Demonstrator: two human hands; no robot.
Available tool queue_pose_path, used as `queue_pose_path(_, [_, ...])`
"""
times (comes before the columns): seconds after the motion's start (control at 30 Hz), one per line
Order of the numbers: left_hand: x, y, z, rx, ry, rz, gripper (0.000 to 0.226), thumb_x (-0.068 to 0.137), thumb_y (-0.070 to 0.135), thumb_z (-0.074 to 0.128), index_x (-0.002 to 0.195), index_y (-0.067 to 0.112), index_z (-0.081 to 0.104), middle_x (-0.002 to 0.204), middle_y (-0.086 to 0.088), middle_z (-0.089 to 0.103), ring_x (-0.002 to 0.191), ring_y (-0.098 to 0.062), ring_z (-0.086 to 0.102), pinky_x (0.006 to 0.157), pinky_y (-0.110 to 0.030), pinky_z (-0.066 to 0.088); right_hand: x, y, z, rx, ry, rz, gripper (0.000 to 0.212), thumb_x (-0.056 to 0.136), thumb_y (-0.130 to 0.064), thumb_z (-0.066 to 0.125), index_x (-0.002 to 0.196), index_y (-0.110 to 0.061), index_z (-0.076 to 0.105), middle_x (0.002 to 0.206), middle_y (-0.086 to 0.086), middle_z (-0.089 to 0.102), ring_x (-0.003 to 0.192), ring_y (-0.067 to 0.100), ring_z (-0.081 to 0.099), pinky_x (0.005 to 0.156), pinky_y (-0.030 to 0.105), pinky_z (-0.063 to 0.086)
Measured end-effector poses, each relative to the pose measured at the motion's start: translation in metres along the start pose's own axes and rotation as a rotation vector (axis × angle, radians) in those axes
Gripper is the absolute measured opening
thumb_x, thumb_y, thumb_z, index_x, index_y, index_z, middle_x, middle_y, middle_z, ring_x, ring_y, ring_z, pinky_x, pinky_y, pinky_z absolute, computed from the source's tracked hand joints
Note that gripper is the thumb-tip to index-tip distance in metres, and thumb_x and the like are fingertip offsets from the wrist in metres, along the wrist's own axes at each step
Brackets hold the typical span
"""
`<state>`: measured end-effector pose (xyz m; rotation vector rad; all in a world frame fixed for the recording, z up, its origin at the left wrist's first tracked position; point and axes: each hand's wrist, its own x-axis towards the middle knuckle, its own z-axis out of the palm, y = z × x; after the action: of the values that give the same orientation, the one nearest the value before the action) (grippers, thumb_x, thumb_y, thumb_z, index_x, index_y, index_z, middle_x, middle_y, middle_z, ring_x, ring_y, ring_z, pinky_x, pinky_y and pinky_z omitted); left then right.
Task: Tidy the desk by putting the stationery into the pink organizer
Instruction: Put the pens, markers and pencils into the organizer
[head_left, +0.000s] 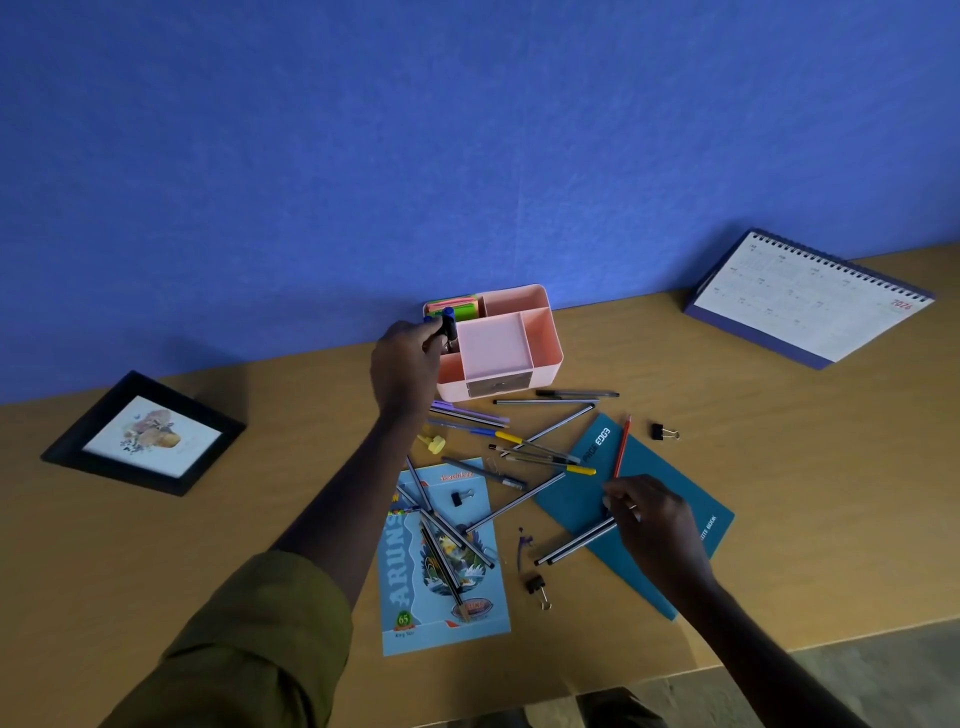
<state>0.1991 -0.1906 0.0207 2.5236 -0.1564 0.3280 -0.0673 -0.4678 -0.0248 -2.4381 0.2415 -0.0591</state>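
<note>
Brightness: dim, bluish.
Shadows: soft dark patch on wall (218, 358) left of the pink organizer (551, 358).
Distortion: desk (779, 467) edge behind the organizer bows.
Sharpness: calendar (805, 301) print right of it soft.

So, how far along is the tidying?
Early. Sticky notes already sit in the pink organizer. The left hand holds markers at its left compartment; the right hand pinches striped pens. Many loose pens, a red pencil and three binder clips are left on the desk.
</note>
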Motion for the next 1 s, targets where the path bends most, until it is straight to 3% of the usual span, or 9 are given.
queue_pose_path(0.13, [0.000, -0.001, 0.000, 0.019, 0.005, 0.016, 0.035, 0.101, 0.024, 0.075, 0.134, 0.015, 0.075, 0.109, -0.009, 0.079, 0.093, -0.021, 0.076, 0.069, -0.029, 0.058, 0.013, -0.005, 0.009, -0.039, -0.012, -0.015, 0.014, 0.095, -0.003, 0.074, 0.105, -0.013, 0.075, 0.099, -0.002, 0.070, 0.085, 0.010, 0.067, 0.066, 0.031, 0.061])
queue_pose_path(0.27, [-0.003, -0.003, -0.003, -0.032, 0.031, -0.006, 0.050, 0.102, 0.023, 0.073, 0.151, 0.018, 0.061, 0.116, -0.007, 0.077, 0.101, -0.020, 0.073, 0.078, -0.035, 0.063, 0.029, -0.007, 0.017, -0.113, -0.025, -0.015, 0.023, 0.093, -0.007, 0.077, 0.116, -0.012, 0.076, 0.112, 0.004, 0.073, 0.098, 0.018, 0.069, 0.068, 0.029, 0.059])
queue_pose_path(0.37, [-0.012, 0.000, -0.008, -0.057, 0.074, -0.045, 0.056, 0.102, 0.024, 0.072, 0.155, 0.019, 0.055, 0.118, -0.006, 0.076, 0.103, -0.017, 0.072, 0.079, -0.034, 0.063, 0.039, -0.009, 0.023, -0.216, -0.058, -0.092, 0.026, 0.092, -0.007, 0.078, 0.117, -0.014, 0.076, 0.113, 0.002, 0.074, 0.103, 0.019, 0.069, 0.072, 0.035, 0.063])
queue_pose_path(0.47, [-0.031, 0.002, -0.013, -0.121, 0.093, -0.066, 0.041, 0.101, 0.025, 0.073, 0.141, 0.019, 0.068, 0.115, -0.003, 0.077, 0.098, -0.014, 0.073, 0.077, -0.032, 0.063, 0.045, -0.006, 0.030, -0.336, -0.100, -0.118, 0.028, 0.092, -0.011, 0.079, 0.119, -0.019, 0.074, 0.114, 0.000, 0.074, 0.104, 0.021, 0.070, 0.079, 0.040, 0.063])
queue_pose_path(0.67, [-0.090, -0.005, -0.007, -0.179, -0.024, -0.092, 0.013, 0.098, 0.020, 0.074, 0.108, 0.016, 0.081, 0.098, 0.002, 0.077, 0.081, -0.009, 0.070, 0.072, -0.035, 0.062, 0.045, -0.001, 0.037, -0.444, -0.168, -0.159, 0.037, 0.088, -0.006, 0.081, 0.122, -0.019, 0.073, 0.115, 0.002, 0.072, 0.105, 0.023, 0.069, 0.086, 0.043, 0.062])
queue_pose_path(0.83, [-0.122, -0.017, 0.004, -0.158, -0.141, -0.182, 0.008, 0.093, 0.020, 0.077, 0.099, 0.016, 0.081, 0.092, 0.003, 0.077, 0.080, -0.011, 0.070, 0.074, -0.037, 0.061, 0.049, -0.003, 0.032, -0.409, -0.180, -0.132, 0.031, 0.091, -0.010, 0.078, 0.121, -0.018, 0.073, 0.117, 0.003, 0.072, 0.107, 0.024, 0.069, 0.085, 0.045, 0.063])
queue_pose_path(1.0, [-0.145, -0.018, 0.011, -0.158, -0.226, -0.174, 0.010, 0.092, 0.015, 0.077, 0.100, 0.016, 0.082, 0.095, 0.004, 0.078, 0.086, -0.010, 0.071, 0.077, -0.034, 0.061, 0.056, -0.010, 0.019, -0.275, -0.163, -0.175, 0.022, 0.096, -0.007, 0.070, 0.115, -0.017, 0.072, 0.113, 0.001, 0.067, 0.098, 0.019, 0.068, 0.071, 0.036, 0.063])
